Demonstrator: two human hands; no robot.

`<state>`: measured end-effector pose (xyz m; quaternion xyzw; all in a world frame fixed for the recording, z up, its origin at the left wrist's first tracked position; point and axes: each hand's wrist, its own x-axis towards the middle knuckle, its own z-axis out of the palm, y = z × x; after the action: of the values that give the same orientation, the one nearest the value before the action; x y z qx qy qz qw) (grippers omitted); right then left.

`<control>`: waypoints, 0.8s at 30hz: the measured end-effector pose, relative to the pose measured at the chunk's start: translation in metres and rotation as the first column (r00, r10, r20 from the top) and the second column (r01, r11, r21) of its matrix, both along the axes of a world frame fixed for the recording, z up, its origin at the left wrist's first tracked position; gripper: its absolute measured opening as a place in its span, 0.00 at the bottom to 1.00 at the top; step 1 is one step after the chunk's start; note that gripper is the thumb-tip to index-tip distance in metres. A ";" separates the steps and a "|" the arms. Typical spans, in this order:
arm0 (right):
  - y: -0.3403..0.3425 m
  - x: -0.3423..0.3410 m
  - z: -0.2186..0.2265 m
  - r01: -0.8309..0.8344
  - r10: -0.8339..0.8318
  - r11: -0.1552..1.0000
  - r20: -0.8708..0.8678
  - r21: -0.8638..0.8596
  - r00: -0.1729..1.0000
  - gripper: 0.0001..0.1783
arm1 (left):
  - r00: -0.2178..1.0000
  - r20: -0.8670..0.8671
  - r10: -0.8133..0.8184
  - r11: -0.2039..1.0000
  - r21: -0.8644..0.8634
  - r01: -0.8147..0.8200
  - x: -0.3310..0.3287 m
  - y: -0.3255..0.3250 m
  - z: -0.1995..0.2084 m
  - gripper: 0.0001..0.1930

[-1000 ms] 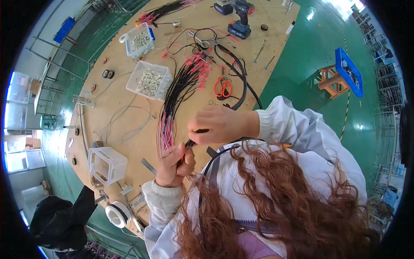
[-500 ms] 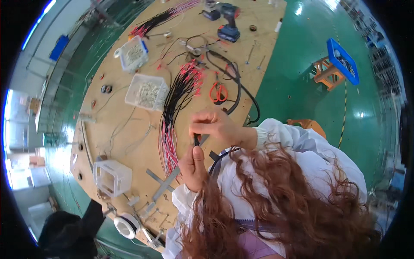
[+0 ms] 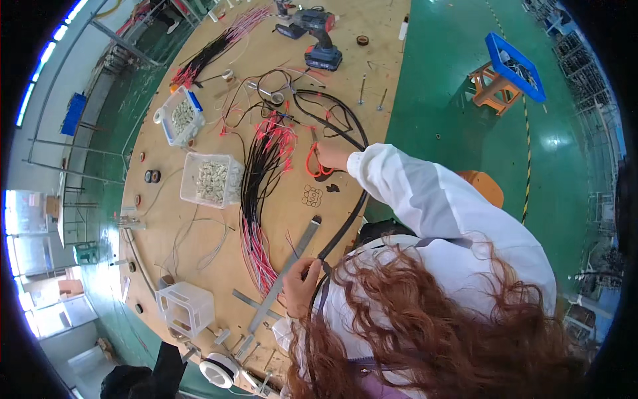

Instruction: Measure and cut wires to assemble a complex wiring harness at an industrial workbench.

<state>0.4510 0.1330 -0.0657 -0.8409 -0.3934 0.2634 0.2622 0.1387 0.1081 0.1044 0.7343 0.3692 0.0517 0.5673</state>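
My left hand (image 3: 301, 287) is closed, thumb against fingers, around a thick black cable (image 3: 345, 226) close to my body. Thin wire ends stick up just beside that hand. My right hand (image 3: 333, 154) is stretched out over the table, its fingers at the orange-handled scissors (image 3: 311, 161), covering part of a handle loop. The scissors lie flat, blades pointing away from me. To their left runs a bundle of black wires (image 3: 256, 176) with red ends. Beneath my left hand's side of the table rests a metal ruler-like strip (image 3: 287, 272).
Two clear bins of small white parts (image 3: 211, 181) (image 3: 181, 120) stand on the left, with another clear bin (image 3: 186, 309) nearer. Cordless drills (image 3: 323, 53) are at the far side. A white spool (image 3: 218, 371) sits at the near-left edge. A blue tray (image 3: 515, 66) tops a stool on the right.
My hands were together around a small black piece; now they are apart. My right hand has reached forward to the scissors, while my left stays near my body with the cable.
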 end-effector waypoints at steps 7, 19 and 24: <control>0.013 -0.029 -0.049 0.355 -0.357 0.929 0.003 -0.104 0.934 0.19 | 0.981 -0.032 0.190 0.941 -0.277 -0.192 0.017 -0.006 0.008 0.09; -0.093 -0.030 0.204 0.214 0.109 0.900 -0.672 0.379 0.732 0.19 | 0.844 0.223 0.488 0.571 -0.813 -0.115 0.057 0.012 0.027 0.13; -0.165 -0.080 0.228 -0.063 0.000 0.838 0.116 0.542 0.993 0.22 | 0.839 0.406 0.362 0.509 -0.840 0.187 0.093 -0.008 0.055 0.13</control>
<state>0.3712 -0.0322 0.1620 -0.7386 -0.4797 0.0976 0.4635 0.2313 0.1002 0.1597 0.2908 0.2103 0.0952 0.9285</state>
